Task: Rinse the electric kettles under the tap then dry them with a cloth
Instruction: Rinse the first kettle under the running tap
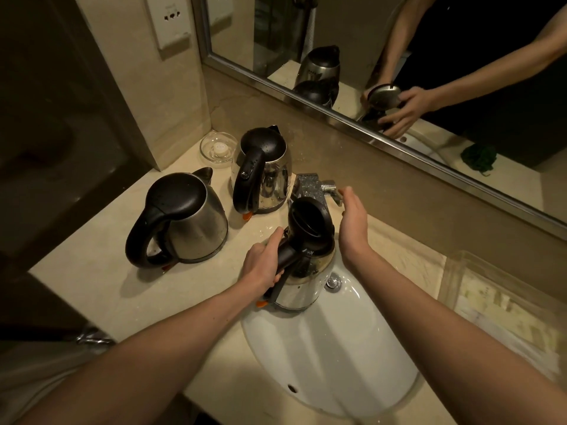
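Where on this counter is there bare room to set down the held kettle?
Bare beige counter lies before the dull steel black-lidded kettle, left of the white basin. A narrower strip runs between basin and clear plastic tray. The back corner is crowded: shiny steel kettle, glass dish, chrome tap.

Tap (307,183): spout lay hidden behind the raised lid of the kettle (302,289). Clear tray (448,279), counter's right end: blurred, cut by the picture's edge.

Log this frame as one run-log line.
phase: rinse | left hand: grips handle of open-lid kettle over sink | right hand: open, at tap lever | water: unclear | brushed kettle, shiny kettle: on countertop, lids shut
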The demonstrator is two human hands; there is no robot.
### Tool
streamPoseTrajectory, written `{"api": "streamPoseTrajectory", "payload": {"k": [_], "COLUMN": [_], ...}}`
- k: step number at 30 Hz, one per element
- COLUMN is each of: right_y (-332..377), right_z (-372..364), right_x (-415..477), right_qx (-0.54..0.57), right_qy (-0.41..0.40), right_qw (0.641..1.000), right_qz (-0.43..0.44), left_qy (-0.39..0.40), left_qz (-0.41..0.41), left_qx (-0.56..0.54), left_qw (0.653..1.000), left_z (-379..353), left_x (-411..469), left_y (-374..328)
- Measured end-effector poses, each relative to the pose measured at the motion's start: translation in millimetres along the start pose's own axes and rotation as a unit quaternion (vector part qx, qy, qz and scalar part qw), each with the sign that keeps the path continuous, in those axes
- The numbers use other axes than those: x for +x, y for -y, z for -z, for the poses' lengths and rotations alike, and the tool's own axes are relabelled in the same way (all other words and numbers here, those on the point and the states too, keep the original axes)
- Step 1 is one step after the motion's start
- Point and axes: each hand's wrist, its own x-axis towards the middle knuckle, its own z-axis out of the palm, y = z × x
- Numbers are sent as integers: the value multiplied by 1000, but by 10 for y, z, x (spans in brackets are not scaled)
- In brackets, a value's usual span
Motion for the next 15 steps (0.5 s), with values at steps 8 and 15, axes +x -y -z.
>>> {"api": "streamPoseTrajectory", "payload": {"k": [8, 15], "right_y": [122, 14], "right_z": [-113, 118], "right_x": [-270, -219], "right_qx": [-124, -241], "right_qy": [-12, -85], "right_qw": [988, 966], "right_qz": [96, 36], "left_qy": [11, 22], "left_qz": [-19, -20], "left_qx": [23, 35], "left_qw": [1000, 999], "left_z": [45, 83], "left_x": [-126, -232], "left_y": [139, 190]}}
